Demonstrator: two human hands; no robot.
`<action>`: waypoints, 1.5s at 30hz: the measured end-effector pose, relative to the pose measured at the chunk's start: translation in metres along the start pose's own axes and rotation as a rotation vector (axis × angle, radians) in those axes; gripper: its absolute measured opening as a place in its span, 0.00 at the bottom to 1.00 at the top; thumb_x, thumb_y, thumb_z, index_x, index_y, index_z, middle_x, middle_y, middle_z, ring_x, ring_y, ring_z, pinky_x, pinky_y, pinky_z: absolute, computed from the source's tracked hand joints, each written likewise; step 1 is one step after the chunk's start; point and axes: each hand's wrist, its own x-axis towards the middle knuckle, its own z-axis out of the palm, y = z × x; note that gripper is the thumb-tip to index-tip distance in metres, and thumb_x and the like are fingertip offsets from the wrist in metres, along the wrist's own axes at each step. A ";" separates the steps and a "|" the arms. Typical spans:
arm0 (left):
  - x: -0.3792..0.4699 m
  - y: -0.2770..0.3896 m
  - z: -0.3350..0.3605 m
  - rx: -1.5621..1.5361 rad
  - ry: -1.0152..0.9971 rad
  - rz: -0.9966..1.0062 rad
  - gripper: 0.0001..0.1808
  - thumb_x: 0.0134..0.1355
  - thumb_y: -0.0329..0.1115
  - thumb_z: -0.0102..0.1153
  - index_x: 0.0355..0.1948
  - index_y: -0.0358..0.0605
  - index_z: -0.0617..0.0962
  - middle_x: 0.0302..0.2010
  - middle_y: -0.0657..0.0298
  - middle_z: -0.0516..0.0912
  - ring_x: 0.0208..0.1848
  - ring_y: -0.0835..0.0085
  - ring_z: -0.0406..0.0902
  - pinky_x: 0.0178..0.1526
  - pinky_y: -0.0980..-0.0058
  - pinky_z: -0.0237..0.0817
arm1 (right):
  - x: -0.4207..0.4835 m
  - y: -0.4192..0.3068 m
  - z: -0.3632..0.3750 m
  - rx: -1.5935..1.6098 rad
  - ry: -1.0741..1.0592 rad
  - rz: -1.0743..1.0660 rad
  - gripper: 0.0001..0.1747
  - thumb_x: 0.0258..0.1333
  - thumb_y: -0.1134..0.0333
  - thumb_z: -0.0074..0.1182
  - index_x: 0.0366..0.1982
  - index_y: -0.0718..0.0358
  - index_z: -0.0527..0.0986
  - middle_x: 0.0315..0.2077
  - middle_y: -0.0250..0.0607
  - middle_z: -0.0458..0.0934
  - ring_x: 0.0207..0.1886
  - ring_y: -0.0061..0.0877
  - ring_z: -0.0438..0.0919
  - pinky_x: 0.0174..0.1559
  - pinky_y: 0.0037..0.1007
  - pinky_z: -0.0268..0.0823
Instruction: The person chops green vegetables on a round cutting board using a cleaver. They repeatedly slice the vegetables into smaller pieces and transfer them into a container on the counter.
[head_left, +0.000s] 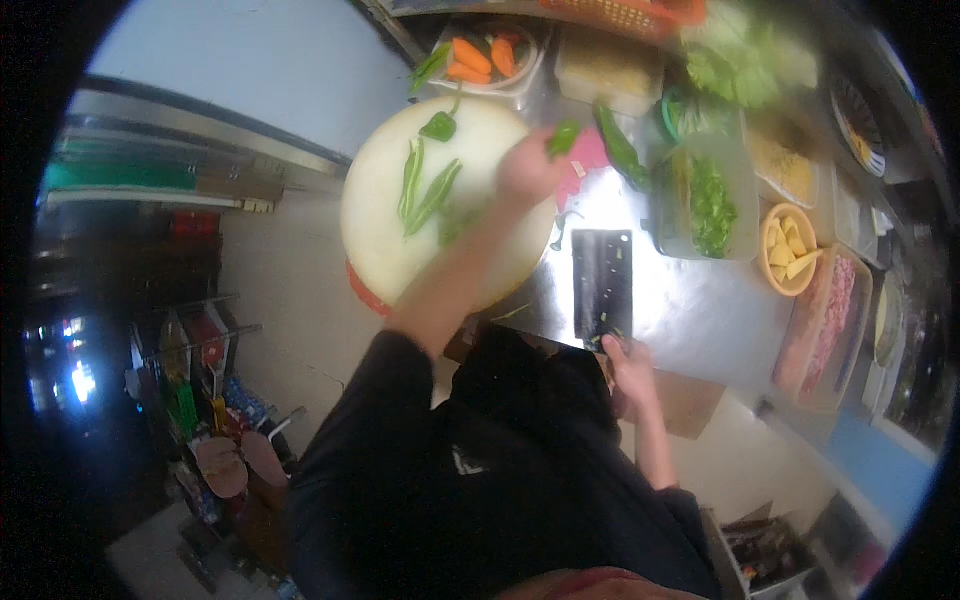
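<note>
My left hand (531, 166), blurred, is closed over the right rim of a round white cutting board (375, 187). A piece of green pepper (563, 139) sticks out from its fingers. On the board lie two long split green pepper pieces (433, 196) and a stemmed green pepper end (439, 126). Another green piece (454, 223) is partly behind my left forearm. My right hand (634, 373) grips the handle of a cleaver (603, 281), its broad dark blade flecked with green bits over the steel counter (690, 300).
A whole green pepper (619, 146) lies beside a pink cloth (591, 154). A pepper stem (559, 231) rests by the board. To the right stand a plastic container of cut green pepper (711, 210), an orange bowl (772, 277) of yellow chunks, and a minced-meat tub (795, 352). Carrots (472, 60) sit behind.
</note>
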 end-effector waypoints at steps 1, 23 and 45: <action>-0.021 -0.004 -0.022 -0.098 0.146 0.108 0.18 0.57 0.36 0.63 0.47 0.41 0.79 0.35 0.55 0.85 0.34 0.62 0.82 0.39 0.66 0.72 | 0.006 -0.002 0.002 -0.006 -0.048 0.010 0.18 0.66 0.57 0.56 0.32 0.67 0.78 0.14 0.31 0.71 0.14 0.18 0.68 0.19 0.27 0.61; -0.198 -0.174 -0.165 0.239 0.056 -0.065 0.18 0.57 0.28 0.58 0.50 0.40 0.75 0.48 0.52 0.74 0.55 0.52 0.70 0.58 0.58 0.66 | 0.034 -0.107 0.181 -1.074 -0.096 -0.833 0.16 0.62 0.62 0.53 0.29 0.69 0.78 0.22 0.62 0.79 0.27 0.55 0.79 0.36 0.49 0.73; -0.158 -0.200 -0.259 0.059 0.136 -0.516 0.19 0.62 0.39 0.61 0.49 0.38 0.77 0.47 0.53 0.79 0.50 0.60 0.77 0.54 0.60 0.68 | 0.025 -0.114 0.218 -0.741 0.127 -0.458 0.15 0.64 0.64 0.55 0.39 0.70 0.81 0.26 0.56 0.81 0.27 0.38 0.82 0.34 0.33 0.72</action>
